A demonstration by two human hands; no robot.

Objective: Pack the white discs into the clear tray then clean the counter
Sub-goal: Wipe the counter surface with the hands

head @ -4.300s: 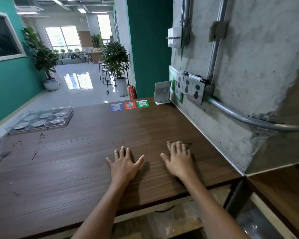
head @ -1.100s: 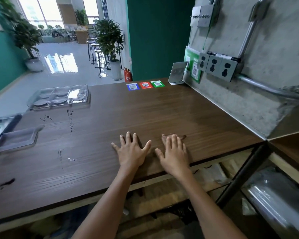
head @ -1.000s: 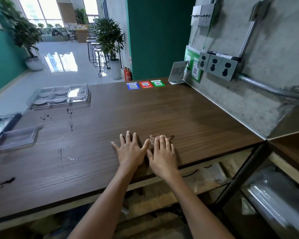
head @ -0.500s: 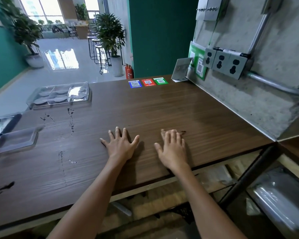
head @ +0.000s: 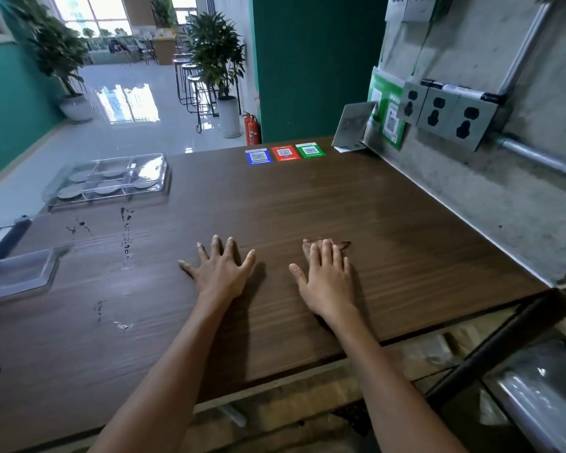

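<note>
The clear tray (head: 144,191) stands at the far left of the brown counter (head: 389,256), with several white discs (head: 107,188) lying in its compartments. My left hand (head: 221,273) lies flat on the wood near the front, fingers spread. A short way to its right, my right hand (head: 325,279) also lies flat, its fingertips covering part of a brown smear (head: 343,245). Neither hand holds anything. Dark streaks and wet marks (head: 125,233) run across the counter between the tray and my left hand.
A shallow clear lid or tray (head: 17,277) sits at the left edge. Three coloured QR cards (head: 285,154) lie at the far edge beside a leaning grey card (head: 353,127). A concrete wall with sockets (head: 448,116) and a pipe borders the right side.
Over the last second my hands moved together until they touched, then spread apart again. They lie flat and separated, as they did four seconds ago. The camera view shifted slightly.
</note>
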